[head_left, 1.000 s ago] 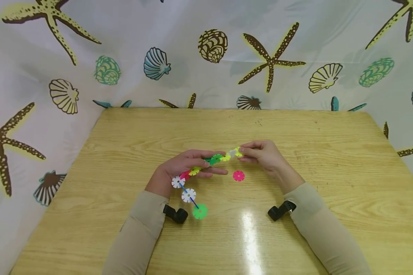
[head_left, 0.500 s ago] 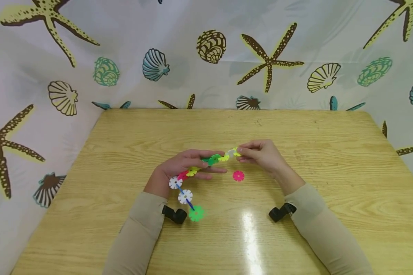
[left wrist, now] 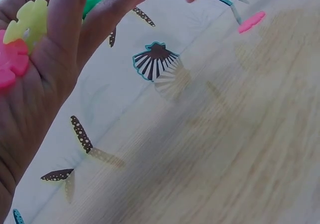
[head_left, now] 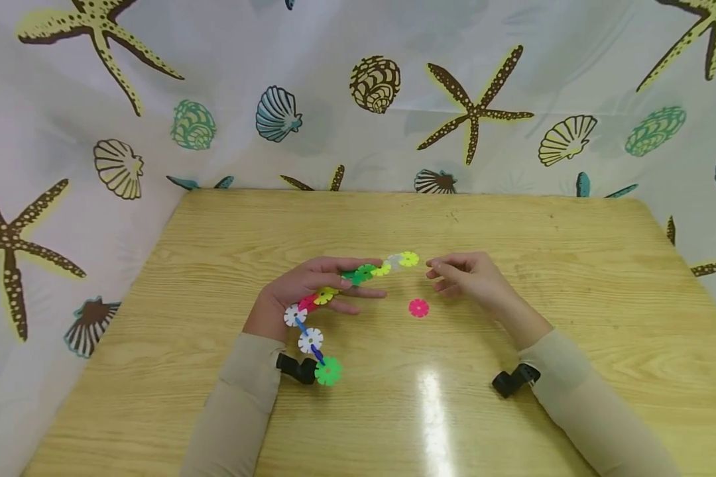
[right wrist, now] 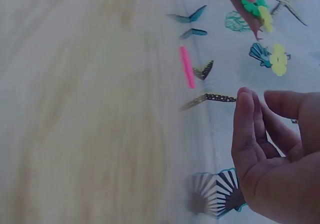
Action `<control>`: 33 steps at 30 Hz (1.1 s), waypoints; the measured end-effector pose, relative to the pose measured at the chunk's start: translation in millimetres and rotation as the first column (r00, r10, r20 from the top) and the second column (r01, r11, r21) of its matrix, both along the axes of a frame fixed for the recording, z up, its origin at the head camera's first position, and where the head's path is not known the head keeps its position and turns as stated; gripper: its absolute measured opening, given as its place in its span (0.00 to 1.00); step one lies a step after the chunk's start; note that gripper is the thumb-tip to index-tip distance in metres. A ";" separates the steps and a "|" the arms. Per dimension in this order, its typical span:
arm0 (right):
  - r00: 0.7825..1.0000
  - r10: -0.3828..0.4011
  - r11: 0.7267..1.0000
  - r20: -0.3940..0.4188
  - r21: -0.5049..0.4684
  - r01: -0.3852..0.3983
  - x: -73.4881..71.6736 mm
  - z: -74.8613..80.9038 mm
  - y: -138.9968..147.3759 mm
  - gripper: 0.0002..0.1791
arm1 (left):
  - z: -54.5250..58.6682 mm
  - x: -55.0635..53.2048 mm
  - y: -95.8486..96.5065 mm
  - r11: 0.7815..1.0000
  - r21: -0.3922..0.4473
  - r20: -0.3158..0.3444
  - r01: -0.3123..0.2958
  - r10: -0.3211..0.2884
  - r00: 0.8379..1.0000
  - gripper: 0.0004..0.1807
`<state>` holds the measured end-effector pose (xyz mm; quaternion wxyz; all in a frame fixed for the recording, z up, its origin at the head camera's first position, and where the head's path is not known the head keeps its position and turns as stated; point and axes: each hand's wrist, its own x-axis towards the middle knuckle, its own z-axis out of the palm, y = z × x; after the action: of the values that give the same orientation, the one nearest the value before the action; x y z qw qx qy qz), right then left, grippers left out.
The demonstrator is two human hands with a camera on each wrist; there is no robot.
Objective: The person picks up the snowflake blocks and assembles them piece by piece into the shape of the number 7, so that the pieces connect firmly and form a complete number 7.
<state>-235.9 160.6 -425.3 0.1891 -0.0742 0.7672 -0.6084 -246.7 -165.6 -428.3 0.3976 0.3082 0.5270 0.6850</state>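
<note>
My left hand (head_left: 298, 285) holds a chain of interlocked, notched plastic discs (head_left: 310, 340) across its palm under the thumb. Yellow, clear and green discs reach out past the fingertips to a yellow end disc (head_left: 409, 259). Pink and white discs, joined by blue ones seen edge-on, trail over the wrist to a bright green disc (head_left: 328, 371). In the left wrist view, a yellow disc (left wrist: 32, 21) lies against the palm. Just right of the chain's yellow end, my right hand (head_left: 480, 281) has bent fingers, thumb apart from them, and nothing between. A loose pink disc (head_left: 419, 308) lies below the gap between the hands.
Both hands are over a wooden table (head_left: 573, 265). Behind it and at its sides hangs a white curtain (head_left: 334, 40) printed with shells and starfish. Black camera mounts (head_left: 516, 379) are strapped at both wrists.
My right hand has let go of the chain's yellow end and moved right and slightly toward me. The left hand has shifted a little left with the chain, whose trailing end hangs further left.
</note>
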 end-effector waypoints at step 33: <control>0.936 0.301 0.905 -0.180 0.362 -0.222 -0.3 -4.8 -0.6 0.11 | -2.8 1.0 2.0 1.000 -0.020 -0.033 -0.006 0.005 0.999 0.27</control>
<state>-236.2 160.0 -430.1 0.1883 -0.2142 0.8593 -0.4246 -245.7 -163.5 -431.2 0.3903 0.3138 0.5411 0.6756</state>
